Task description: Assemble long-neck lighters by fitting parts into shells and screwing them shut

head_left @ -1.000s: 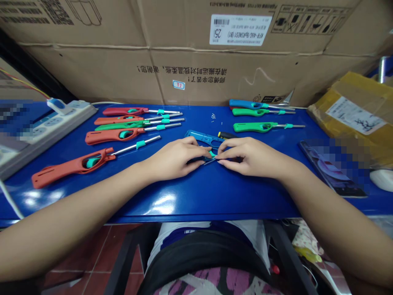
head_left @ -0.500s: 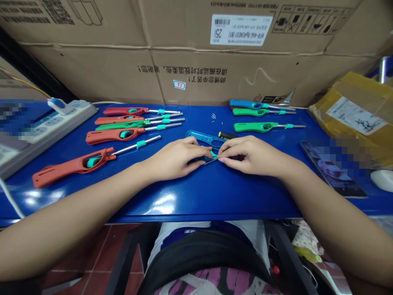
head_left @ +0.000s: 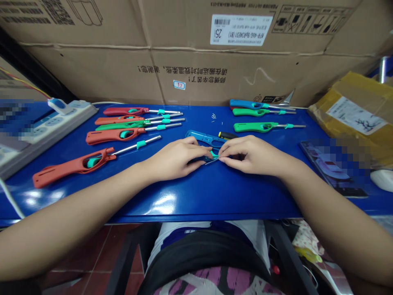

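Both hands meet over the middle of the blue table (head_left: 190, 194). My left hand (head_left: 176, 157) is closed, its thumb and fingers around a small lighter part with a teal piece (head_left: 215, 155) and a thin metal piece (head_left: 211, 161). My right hand (head_left: 250, 153) pinches the right end of that part with thumb and forefinger. Just behind the fingers lies a blue lighter handle shell (head_left: 201, 136), partly covered by them. A yellow-and-black screwdriver (head_left: 226, 135) rests beyond my right hand. Exactly how the small pieces join is hidden by the fingertips.
Several red and green lighters (head_left: 115, 136) lie at the left, a red one (head_left: 64, 170) nearest. Blue and green lighters (head_left: 254, 127) are at the back right. A power strip (head_left: 46, 127), phone (head_left: 334, 168), taped package (head_left: 353, 119) and white mouse (head_left: 382, 179) flank the table.
My right fingertips have shifted slightly at the end of the small part, and a bit more teal shows between the hands. Everything else on the table stays put.
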